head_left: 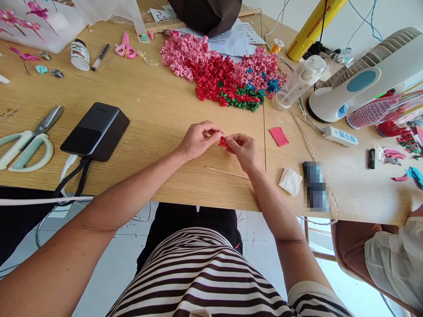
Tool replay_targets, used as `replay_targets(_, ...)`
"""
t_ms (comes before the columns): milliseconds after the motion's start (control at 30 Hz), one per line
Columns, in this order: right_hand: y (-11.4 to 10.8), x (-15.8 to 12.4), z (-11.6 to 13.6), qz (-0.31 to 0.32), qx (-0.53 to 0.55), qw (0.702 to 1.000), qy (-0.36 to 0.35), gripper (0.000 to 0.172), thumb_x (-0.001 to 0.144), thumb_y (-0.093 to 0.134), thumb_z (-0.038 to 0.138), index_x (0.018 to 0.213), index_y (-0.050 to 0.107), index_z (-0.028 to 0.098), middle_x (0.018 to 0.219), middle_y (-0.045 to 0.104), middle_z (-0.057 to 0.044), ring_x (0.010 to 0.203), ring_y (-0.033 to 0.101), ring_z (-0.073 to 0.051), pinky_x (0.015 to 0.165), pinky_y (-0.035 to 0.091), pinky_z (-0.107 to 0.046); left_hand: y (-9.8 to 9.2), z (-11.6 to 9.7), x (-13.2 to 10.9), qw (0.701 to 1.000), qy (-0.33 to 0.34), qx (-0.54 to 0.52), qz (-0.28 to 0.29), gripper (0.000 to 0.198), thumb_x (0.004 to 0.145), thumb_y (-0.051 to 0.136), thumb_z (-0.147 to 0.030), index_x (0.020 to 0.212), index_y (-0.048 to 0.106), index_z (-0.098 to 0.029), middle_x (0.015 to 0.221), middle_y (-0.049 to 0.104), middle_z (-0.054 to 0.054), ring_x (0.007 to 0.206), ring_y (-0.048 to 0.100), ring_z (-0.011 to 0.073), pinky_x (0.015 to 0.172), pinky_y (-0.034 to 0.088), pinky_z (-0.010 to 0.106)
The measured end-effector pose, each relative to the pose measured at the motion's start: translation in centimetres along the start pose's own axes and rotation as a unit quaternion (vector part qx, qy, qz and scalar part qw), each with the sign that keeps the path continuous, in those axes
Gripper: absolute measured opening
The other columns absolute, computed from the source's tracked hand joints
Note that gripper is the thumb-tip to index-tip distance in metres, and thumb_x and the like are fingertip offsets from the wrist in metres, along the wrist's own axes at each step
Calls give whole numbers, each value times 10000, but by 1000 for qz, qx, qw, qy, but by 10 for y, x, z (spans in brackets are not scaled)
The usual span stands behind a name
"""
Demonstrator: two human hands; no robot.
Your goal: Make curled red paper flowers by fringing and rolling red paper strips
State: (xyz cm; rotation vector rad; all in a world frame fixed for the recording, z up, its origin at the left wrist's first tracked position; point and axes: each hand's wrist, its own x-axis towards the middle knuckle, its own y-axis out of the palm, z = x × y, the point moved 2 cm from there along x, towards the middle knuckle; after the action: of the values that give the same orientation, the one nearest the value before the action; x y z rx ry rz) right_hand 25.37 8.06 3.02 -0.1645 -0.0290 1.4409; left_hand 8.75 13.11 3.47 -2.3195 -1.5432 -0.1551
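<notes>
A small cluster of curled red paper (224, 143) sits pinched between the left hand (198, 141) and the right hand (243, 152), its tight, crinkled loops poking out between the fingers. A thin wooden stick (227, 172) lies flat on the counter (148, 114) just below, untouched.

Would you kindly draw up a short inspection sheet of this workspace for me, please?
Surface: light wooden table, with a seam right of the hands.
Job's things: small red curled piece; thin wooden stick lying just below it; heap of red, pink, blue and green curls further ahead.
Clutter: green-handled scissors, pink scissors, desk fan.
Hands: left hand and right hand pinch the piece between them.
Cables: black lead from a power bank over the table edge; white power strip.
Surroundings: tiled floor; seated person's sleeve at right.
</notes>
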Motion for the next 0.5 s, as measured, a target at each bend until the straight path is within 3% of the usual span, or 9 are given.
replay_targets(167, 2, -4, 7, -5, -70, 995, -72, 309, 833, 744, 489, 769, 697, 190, 775, 740, -29, 710, 625, -126, 694, 492, -275, 0, 7, 0, 999, -27, -18, 29, 293, 793, 744, -438, 811, 789, -149, 849, 769, 71, 796, 676, 173, 743, 519, 285)
replay_targets(333, 5, -8, 12, -4, -107, 990, -88, 174, 880, 684, 325, 769, 692, 193, 796, 753, -29, 759, 652, -138, 725, 487, -283, -2, 9, 1, 995, -61, -38, 61, 327, 735, 801, -471, 776, 789, -147, 822, 771, 66, 768, 671, 171, 739, 514, 289)
replay_targets(500, 6, -7, 9, 4, -115, 990, -87, 194, 884, 682, 353, 773, 687, 194, 804, 752, -32, 770, 651, -142, 704, 479, -279, -2, 9, 2, 993, -84, -58, 65, 275, 709, 802, -419, 742, 779, -147, 780, 763, 50, 732, 652, 154, 727, 503, 277)
